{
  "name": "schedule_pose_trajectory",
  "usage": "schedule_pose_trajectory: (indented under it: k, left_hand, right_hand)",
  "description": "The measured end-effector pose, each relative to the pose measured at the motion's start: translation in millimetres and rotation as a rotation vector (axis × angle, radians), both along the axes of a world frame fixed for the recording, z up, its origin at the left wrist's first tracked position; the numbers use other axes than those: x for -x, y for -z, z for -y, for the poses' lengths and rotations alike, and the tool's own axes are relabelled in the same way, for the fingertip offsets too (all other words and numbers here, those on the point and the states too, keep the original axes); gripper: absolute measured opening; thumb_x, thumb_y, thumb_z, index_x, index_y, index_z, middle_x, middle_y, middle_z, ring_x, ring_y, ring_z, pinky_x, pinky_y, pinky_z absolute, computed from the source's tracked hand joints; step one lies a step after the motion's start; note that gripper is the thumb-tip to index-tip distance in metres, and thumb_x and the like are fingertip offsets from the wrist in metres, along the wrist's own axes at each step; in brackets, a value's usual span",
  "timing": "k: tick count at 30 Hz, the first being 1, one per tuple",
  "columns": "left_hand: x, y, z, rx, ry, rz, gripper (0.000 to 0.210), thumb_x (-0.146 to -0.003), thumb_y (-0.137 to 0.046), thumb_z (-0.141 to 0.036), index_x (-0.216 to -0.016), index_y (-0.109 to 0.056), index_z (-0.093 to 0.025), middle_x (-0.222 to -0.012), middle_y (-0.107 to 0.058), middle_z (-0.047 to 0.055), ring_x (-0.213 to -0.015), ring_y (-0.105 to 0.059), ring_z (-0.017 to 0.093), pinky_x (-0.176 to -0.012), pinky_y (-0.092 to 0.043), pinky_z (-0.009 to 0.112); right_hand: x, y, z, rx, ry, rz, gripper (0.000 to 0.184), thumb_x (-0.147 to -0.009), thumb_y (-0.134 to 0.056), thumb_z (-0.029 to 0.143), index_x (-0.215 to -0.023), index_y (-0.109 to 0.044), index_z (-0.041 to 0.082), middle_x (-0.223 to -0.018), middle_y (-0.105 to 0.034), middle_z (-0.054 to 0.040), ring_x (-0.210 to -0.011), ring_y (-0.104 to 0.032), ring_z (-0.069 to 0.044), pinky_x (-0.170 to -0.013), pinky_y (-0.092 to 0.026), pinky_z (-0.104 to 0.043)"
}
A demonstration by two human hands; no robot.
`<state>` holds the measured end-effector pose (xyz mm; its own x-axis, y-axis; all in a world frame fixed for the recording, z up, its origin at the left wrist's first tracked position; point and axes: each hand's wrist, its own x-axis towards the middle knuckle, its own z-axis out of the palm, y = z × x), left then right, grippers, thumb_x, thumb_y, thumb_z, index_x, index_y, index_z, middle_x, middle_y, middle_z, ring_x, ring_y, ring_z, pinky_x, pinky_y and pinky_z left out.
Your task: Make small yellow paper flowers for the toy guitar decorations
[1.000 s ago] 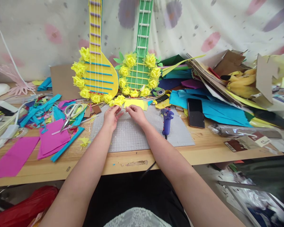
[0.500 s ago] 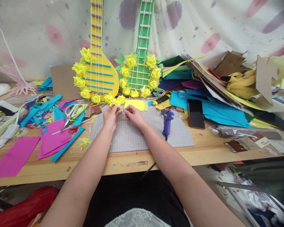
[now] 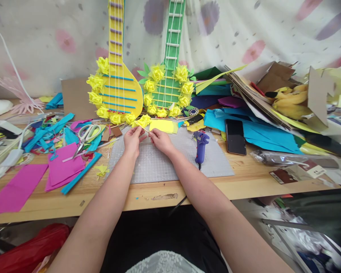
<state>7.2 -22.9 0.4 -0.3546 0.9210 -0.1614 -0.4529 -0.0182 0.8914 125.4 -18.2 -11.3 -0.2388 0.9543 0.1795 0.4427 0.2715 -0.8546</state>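
Note:
Over the grey cutting mat (image 3: 159, 163), my left hand (image 3: 132, 141) and my right hand (image 3: 160, 140) are both closed in a pinch on a thin stick (image 3: 144, 130) that spans the small gap between them. Its ends are hidden in my fingers. Just beyond my hands stand a yellow paper guitar (image 3: 122, 89) and a green paper guitar (image 3: 166, 94), both edged with yellow paper flowers. Pale yellow paper (image 3: 161, 126) lies behind my right hand. On the mat's right side rests a blue glue gun (image 3: 201, 148).
Scissors (image 3: 88, 135), magenta paper sheets (image 3: 65, 167) and colourful scraps lie at left. A phone (image 3: 235, 137) rests at right by blue paper (image 3: 269, 132) and stacked cardboard (image 3: 252, 98). The wooden table's front edge (image 3: 165, 203) runs under my forearms.

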Motion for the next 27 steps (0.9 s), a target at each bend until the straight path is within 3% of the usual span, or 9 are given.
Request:
schedule_pose_trajectory:
  k: [12,17,27]
  left_hand:
    - [0.2,-0.9,-0.3,0.036,0.053,0.066,0.007,-0.07,-0.061,-0.019,-0.071,-0.057,-0.013,-0.069,-0.064,0.004,-0.066,-0.061,0.011,-0.066,-0.05,0.025]
    - [-0.3,-2.7,0.8,0.024,0.035,-0.045,0.005,-0.068,-0.059,-0.018,-0.068,-0.061,-0.013,-0.068,-0.065,0.005,-0.073,-0.064,0.016,-0.068,-0.051,0.029]
    - [4.9,0.2,-3.6,0.036,0.019,-0.134,0.006,-0.064,-0.056,-0.017,-0.065,-0.063,-0.016,-0.068,-0.063,0.003,-0.071,-0.061,0.015,-0.066,-0.051,0.028]
  right_hand:
    - [4.4,-3.9,4.7,-0.099,-0.069,0.208,0.025,-0.087,-0.035,0.03,-0.073,-0.053,0.018,-0.063,-0.056,-0.0001,-0.061,-0.048,-0.012,-0.061,-0.032,-0.022]
    - [4.2,-3.3,3.3,-0.123,-0.07,0.283,0.027,-0.087,-0.035,0.03,-0.071,-0.054,0.018,-0.07,-0.06,-0.0031,-0.066,-0.05,-0.014,-0.062,-0.032,-0.023]
    - [3.9,-2.1,2.1,-0.061,-0.041,0.194,0.027,-0.084,-0.039,0.031,-0.072,-0.058,0.018,-0.066,-0.059,-0.001,-0.063,-0.048,-0.012,-0.06,-0.032,-0.022]
